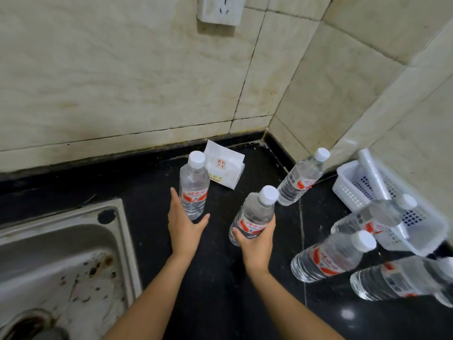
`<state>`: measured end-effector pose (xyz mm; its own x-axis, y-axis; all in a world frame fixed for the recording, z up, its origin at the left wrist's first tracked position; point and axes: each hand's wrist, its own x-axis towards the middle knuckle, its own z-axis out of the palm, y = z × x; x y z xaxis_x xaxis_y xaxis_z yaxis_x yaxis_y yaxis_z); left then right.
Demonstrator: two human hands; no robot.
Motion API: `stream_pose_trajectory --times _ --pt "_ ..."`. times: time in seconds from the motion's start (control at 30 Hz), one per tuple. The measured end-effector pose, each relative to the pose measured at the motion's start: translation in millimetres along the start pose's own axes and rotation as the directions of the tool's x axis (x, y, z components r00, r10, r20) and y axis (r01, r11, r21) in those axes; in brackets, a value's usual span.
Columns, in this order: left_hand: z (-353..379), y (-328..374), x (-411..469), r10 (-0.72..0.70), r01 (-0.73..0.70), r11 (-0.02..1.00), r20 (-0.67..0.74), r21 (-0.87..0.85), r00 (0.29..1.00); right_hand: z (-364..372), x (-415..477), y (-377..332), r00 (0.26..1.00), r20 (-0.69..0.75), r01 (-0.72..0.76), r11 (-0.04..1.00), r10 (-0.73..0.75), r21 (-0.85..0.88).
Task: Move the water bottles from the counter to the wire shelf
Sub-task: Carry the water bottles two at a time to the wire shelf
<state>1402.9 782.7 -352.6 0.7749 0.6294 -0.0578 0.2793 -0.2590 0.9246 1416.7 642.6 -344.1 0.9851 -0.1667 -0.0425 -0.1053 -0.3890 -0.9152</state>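
Several clear water bottles with white caps and red labels stand on a black counter [215, 278]. My right hand [257, 244] grips the lower part of one bottle [255, 214] near the middle. My left hand [183, 224] is spread open around the base of another bottle [193, 187], fingers straight, thumb on the near side. A third bottle [301, 177] stands further back right. Three more bottles [333, 258] [375, 217] [397, 278] cluster at the right edge. No wire shelf is in view.
A stained steel sink [58, 261] fills the lower left. A white tissue pack [225, 168] leans in the back corner. A white perforated plastic basket [355, 185] with a plastic roll sits at the right against the tiled wall. A wall socket [220, 8] is overhead.
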Motion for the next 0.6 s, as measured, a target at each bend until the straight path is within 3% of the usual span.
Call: stream_pose_trajectory --times 0.23,0.6 --pt "8.3 9.1 32.3 -0.032 0.033 0.997 0.007 -0.072 0.999 -0.2 25.2 -8.8 0.990 0.138 -0.012 1.000 0.009 0.028" --pt "4.3 15.1 13.9 -0.029 0.028 0.989 -0.006 -0.145 1.000 -23.3 30.9 -17.1 0.961 0.250 -0.082 0.985 0.119 -0.153"
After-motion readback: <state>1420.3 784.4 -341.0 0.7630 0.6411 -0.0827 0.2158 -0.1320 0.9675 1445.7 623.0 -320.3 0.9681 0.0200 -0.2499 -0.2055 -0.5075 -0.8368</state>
